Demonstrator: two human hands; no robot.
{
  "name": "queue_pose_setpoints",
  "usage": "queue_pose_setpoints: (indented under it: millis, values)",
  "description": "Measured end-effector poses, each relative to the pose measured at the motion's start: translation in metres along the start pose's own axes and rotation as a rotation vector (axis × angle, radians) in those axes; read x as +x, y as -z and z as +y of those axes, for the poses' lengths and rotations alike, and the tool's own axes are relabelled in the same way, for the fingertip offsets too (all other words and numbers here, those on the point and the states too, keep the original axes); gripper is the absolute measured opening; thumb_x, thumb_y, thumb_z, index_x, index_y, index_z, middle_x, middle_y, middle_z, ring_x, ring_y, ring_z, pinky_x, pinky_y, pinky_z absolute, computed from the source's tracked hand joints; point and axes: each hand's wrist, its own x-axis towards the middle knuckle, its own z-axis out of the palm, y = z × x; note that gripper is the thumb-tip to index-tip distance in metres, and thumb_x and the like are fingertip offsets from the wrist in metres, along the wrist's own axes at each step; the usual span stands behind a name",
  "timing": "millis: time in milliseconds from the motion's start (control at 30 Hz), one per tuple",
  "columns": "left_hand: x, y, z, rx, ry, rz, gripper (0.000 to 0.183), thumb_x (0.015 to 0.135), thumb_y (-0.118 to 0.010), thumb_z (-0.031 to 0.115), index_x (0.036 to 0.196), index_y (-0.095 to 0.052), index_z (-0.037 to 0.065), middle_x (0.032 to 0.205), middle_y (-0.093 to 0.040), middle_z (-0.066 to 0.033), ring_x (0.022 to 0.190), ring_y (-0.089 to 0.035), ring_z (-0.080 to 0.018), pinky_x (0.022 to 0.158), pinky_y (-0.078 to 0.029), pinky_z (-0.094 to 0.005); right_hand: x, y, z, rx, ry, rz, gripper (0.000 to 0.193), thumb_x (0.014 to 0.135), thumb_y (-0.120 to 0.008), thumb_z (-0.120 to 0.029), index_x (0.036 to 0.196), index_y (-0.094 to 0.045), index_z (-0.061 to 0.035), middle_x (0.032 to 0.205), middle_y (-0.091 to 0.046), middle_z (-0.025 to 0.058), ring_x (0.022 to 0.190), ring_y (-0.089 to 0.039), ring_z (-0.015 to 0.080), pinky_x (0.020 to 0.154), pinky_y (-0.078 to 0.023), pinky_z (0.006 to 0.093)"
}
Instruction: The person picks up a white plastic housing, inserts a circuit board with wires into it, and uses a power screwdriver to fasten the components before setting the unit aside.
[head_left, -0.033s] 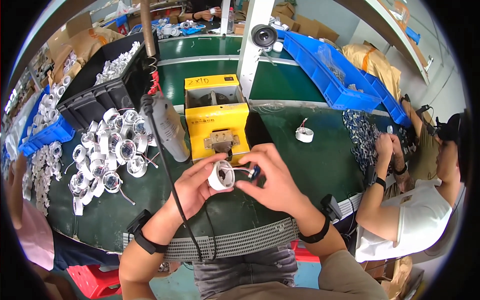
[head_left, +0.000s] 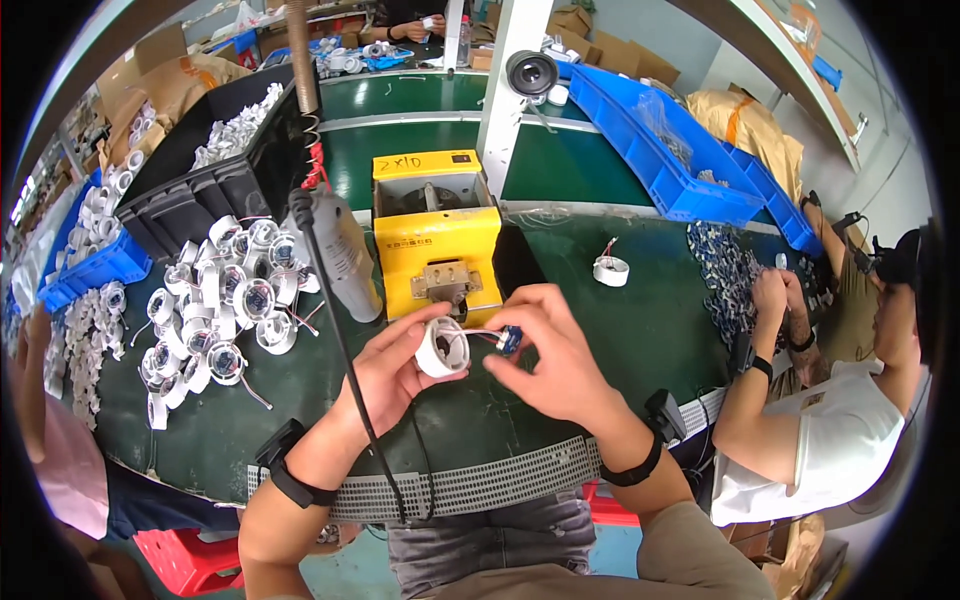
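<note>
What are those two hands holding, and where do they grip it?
The left hand grips a white ring-shaped housing by its rim. The right hand pinches a small blue part, wired to the housing, between its fingers.

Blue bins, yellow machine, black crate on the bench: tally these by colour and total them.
Blue bins: 3, two at the far right and one at the left
Yellow machine: 1
Black crate: 1
Total: 5

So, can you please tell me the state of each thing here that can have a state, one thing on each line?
Left hand: gripping the round white plastic housing.
Right hand: pinching the small blue connector on the housing's wires.
Yellow box-shaped machine: top open, upright.
Grey hanging power screwdriver: hanging, unheld.
Black plastic crate: filled with white parts.
Small white ring part: lying alone on the table.
</note>
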Motion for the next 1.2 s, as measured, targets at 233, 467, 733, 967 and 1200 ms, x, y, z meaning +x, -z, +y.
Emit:
queue_pose_setpoints:
  millis: [233,467,733,967,1200]
  values:
    - [-0.004,-0.003,-0.003,0.008,-0.153,0.003,0.051,0.096,-0.049,0.017,0.142,-0.032,0.004,0.135,-0.046,-0.015,0.122,-0.05,-0.0283,0.102,-0.042,-0.0447,-0.001,0.005,-0.01,0.544,-0.27,-0.087,0.017,0.082,-0.067,0.0,0.099,-0.065,0.0004,0.075,-0.066,0.0073,0.063,-0.063,0.0125,0.056,-0.049,0.0225]
    - [-0.004,-0.005,-0.012,-0.048,-0.137,-0.227,0.052,0.094,-0.047,0.008,0.144,-0.032,0.005,0.145,-0.038,-0.0125,0.13,-0.041,-0.0266,0.109,-0.03,-0.0431,-0.006,-0.018,-0.014,0.816,-0.37,0.006,0.014,0.083,-0.067,0.002,0.097,-0.067,0.0022,0.085,-0.061,0.0059,0.063,-0.061,0.0099,0.053,-0.047,0.0204]
    - [-0.002,-0.009,-0.015,-0.053,-0.193,-0.28,0.052,0.095,-0.04,0.0,0.146,-0.03,0.006,0.145,-0.035,-0.01,0.131,-0.038,-0.0228,0.109,-0.029,-0.038,-0.013,-0.023,-0.007,0.58,-0.352,0.059,0.018,0.076,-0.074,0.004,0.092,-0.068,0.0018,0.082,-0.064,0.0055,0.062,-0.058,0.0064,0.054,-0.045,0.0186]
    - [-0.002,-0.013,-0.025,-0.007,-0.291,-0.271,0.064,0.097,-0.048,0.011,0.151,-0.013,0.008,0.145,-0.034,-0.0106,0.128,-0.039,-0.0199,0.108,-0.028,-0.0372,-0.005,-0.034,-0.01,0.733,-0.287,0.138,0.031,0.076,-0.072,0.006,0.102,-0.055,0.0024,0.099,-0.059,0.0085,0.089,-0.063,0.0172,0.076,-0.053,0.0288]
    - [0.0,-0.005,-0.023,0.429,0.029,-0.049,0.041,0.093,-0.055,0.007,0.131,-0.045,-0.004,0.109,-0.061,-0.0102,0.093,-0.063,-0.0147,0.077,-0.057,-0.0279,0.009,-0.023,0.004,0.045,0.072,0.047,0.023,0.077,-0.07,0.003,0.099,-0.062,0.0043,0.1,-0.062,0.0125,0.086,-0.064,0.019,0.077,-0.053,0.032]
